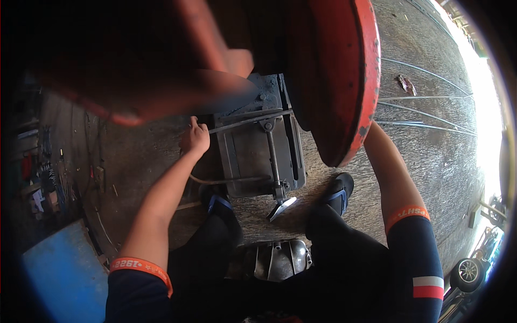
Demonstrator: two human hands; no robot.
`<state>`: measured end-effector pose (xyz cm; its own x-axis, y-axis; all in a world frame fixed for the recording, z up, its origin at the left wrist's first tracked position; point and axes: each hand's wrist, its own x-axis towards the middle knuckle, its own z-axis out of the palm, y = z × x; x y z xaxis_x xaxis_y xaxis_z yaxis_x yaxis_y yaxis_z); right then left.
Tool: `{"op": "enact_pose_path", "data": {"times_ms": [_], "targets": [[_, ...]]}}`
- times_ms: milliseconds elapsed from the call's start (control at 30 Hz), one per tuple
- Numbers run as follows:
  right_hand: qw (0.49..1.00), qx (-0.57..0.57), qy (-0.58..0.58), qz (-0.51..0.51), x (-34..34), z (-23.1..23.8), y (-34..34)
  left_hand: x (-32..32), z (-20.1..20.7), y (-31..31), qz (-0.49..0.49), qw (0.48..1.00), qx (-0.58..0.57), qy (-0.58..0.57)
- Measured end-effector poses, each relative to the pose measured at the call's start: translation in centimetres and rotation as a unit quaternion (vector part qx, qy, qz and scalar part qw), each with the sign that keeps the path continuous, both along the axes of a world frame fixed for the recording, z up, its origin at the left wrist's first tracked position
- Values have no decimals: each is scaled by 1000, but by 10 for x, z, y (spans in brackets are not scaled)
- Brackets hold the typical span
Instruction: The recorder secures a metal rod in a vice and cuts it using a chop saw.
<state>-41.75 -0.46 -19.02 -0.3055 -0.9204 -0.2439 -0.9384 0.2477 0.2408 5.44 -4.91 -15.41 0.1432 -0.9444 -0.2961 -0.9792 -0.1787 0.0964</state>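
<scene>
A thin metal bar (pixel 242 122) lies slantwise across the top of a dark metal machine base (pixel 245 156). My left hand (pixel 195 139) is closed at the bar's left end, one finger raised a little. Above the base looms a large red machine part with a round rim (pixel 368 81), very close and partly blurred. My right forearm (pixel 390 161) reaches up behind this rim, which hides my right hand and whatever it touches. A threaded screw rod (pixel 273 156) runs down the base's front to a bright metal crank handle (pixel 282 207).
My sandalled feet (pixel 338 195) stand either side of the base. A ribbed metal casing (pixel 280 261) sits between my legs. Long thin rods (pixel 425 98) lie on the floor at right. A blue panel (pixel 64 274) is at lower left, with scattered tools beyond it. A wheel (pixel 467 273) shows at right.
</scene>
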Motion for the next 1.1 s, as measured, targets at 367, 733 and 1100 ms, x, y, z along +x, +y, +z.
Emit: {"op": "enact_pose_path", "data": {"times_ms": [367,733,1100], "targets": [[998,47,5,30,38,23,13,6,-21,5,-12,1000,11,-15],[939,-41,-293,-174,142,48,122,12,-37,4,-12,1000,-11,6],[927,-116,-343,-93,274,40,294,10,-32,10,-3,999,-41,0]]}}
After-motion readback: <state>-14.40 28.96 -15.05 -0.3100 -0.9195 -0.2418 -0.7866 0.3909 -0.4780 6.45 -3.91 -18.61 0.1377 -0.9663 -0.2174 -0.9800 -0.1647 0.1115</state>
